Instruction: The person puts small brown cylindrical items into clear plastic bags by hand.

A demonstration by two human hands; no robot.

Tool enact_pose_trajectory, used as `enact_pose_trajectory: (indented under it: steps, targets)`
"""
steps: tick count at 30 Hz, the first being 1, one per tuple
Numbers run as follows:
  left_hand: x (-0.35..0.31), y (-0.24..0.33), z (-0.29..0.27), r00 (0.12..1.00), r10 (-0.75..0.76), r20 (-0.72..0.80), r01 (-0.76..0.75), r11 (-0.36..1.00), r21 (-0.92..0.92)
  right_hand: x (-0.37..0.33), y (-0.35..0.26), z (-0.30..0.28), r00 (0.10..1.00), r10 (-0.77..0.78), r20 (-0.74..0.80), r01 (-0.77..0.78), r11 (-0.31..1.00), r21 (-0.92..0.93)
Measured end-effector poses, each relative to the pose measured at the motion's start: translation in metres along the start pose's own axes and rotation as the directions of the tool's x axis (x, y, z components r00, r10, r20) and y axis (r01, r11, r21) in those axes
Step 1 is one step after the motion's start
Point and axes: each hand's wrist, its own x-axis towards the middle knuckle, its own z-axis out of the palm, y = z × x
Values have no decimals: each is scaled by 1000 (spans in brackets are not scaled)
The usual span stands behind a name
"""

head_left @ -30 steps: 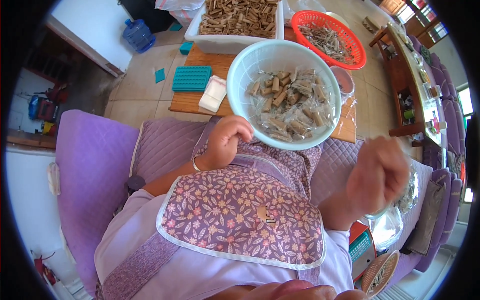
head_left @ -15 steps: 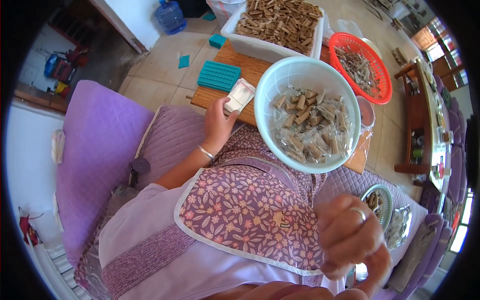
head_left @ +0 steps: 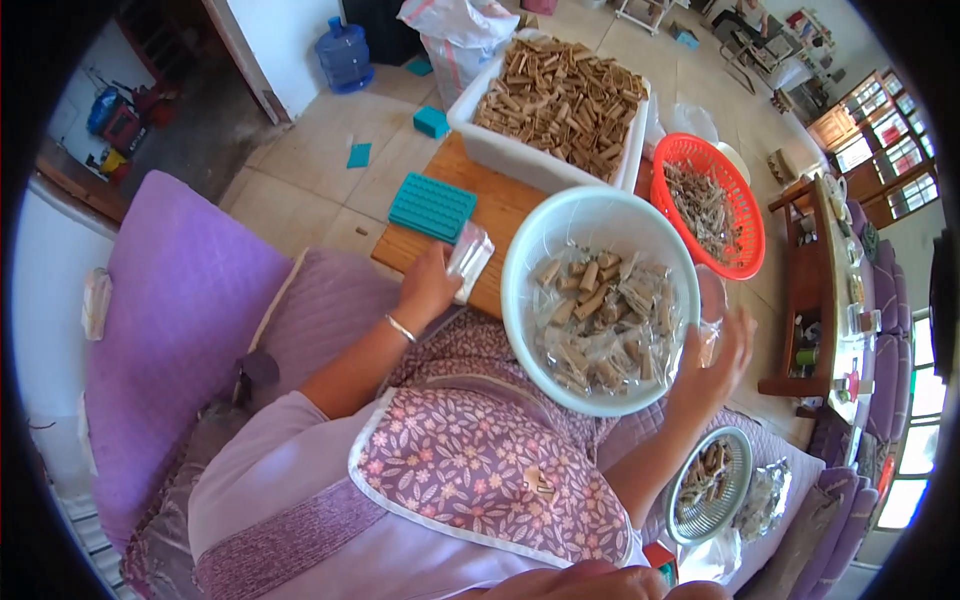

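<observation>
My left hand point(head_left: 428, 284) is closed round a small stack of clear plastic bags point(head_left: 470, 262) at the near edge of the wooden board. Beside it, by my lap, stands a pale blue basin point(head_left: 518, 340) holding short brown rolled pieces point(head_left: 590, 296), some loose and some wrapped in clear film. My right hand point(head_left: 712, 362) is at the basin's right rim, fingers apart with nothing visible in them. Whether it touches the rim I cannot tell. A teal ridged tray point(head_left: 432, 206) lies on the board past my left hand.
Behind the basin, a white tub point(head_left: 540, 172) is heaped with brown pieces. A red basket point(head_left: 752, 232) of wrapped pieces stands right of it. A smaller basket point(head_left: 742, 470) and a clear plastic bag point(head_left: 765, 500) lie on the purple seat. A blue water jug point(head_left: 343, 58) stands on the floor.
My right hand has moved from close in front of me, where its fingers were curled, out to the basin's right rim and opened. The left hand still holds the bags, now tilted more upright.
</observation>
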Motion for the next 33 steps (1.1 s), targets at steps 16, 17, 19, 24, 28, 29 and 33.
enact_pose_trajectory:
  steps: [16, 17, 19, 24, 28, 29, 33]
  targets:
    - [-82, 82, -58, 952, 193, 236, 213, 130, -968, -42, -105, 50, 909, -361, 207, 194, 808, 556]
    - [-88, 85, -57, 941, 224, 254, 222, 159, -962, -44, -106, 50, 915, -336, 222, 162, 812, 561]
    - [-93, 88, -53, 923, 262, 280, 237, 184, -954, -47, -103, 52, 921, -313, 231, 135, 815, 564]
    - [-100, 93, -44, 821, 452, 350, 244, 278, -929, -56, -93, 49, 953, -235, 190, 83, 808, 583]
    - [-105, 105, -44, 792, 422, 441, 449, 86, -889, -60, -84, 49, 960, -244, 138, 123, 808, 576]
    - [-104, 106, -43, 780, 418, 465, 483, 71, -873, -60, -84, 48, 961, -256, 99, 162, 821, 548]
    - [-102, 108, -37, 774, 399, 492, 517, 51, -854, -58, -85, 43, 926, -375, 26, 348, 882, 317]
